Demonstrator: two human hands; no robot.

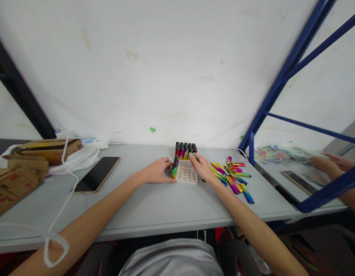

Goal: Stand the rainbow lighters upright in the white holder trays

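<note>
A pale plastic tray (187, 174) with rows of round pockets lies on the table in front of me. Along its left side stands a row of multicoloured lighters (174, 171) with black tops. My left hand (160, 171) grips the tray's left side, thumb at the near corner and fingers farther back, beside that row. Over the tray's far right part, my right hand (202, 167) is closed on a green lighter (194, 154), mostly hidden by the fingers. Just behind the tray, a block of upright lighters (185, 149) with black tops stands close together.
Loose shiny lighters (233, 178) lie in a pile right of my right hand. A dark-screened phone (97, 174), a white cable (65, 197) and cardboard boxes (18, 172) are on the left. Beyond the blue metal frame (276, 88), another person's hands (331, 163) are over printed sheets.
</note>
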